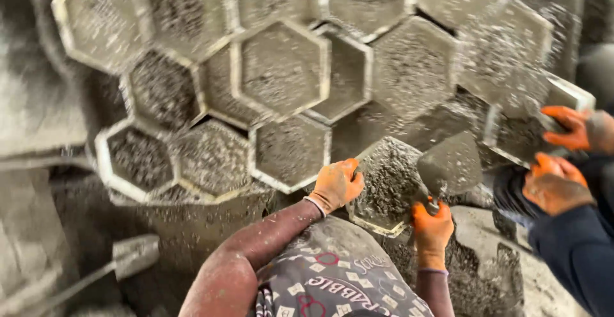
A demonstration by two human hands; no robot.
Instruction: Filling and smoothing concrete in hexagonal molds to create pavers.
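- Your right hand [432, 227], in an orange glove, is wrapped tight around the handle of the trowel [451, 167]; the blade reaches toward 1 o'clock from your fist and carries wet concrete. Keep the blade flat so nothing slides off the edge.
- Your left hand [336, 186], also gloved, grips the near left rim of the hexagonal mould [387, 186], at 9 o'clock from the trowel. Hold that rim firmly so the mould stays steady as you press the mix in.
- Judging by the heaped surface, the mould wants levelling: draw the blade across from rim to rim.
- At 3 o'clock a co-worker's gloved hands [566, 157] hold another mould [534, 122]; keep your trowel well apart from them.
- At 11 o'clock the filled moulds [281, 68] lie packed edge to edge, some overlapping.
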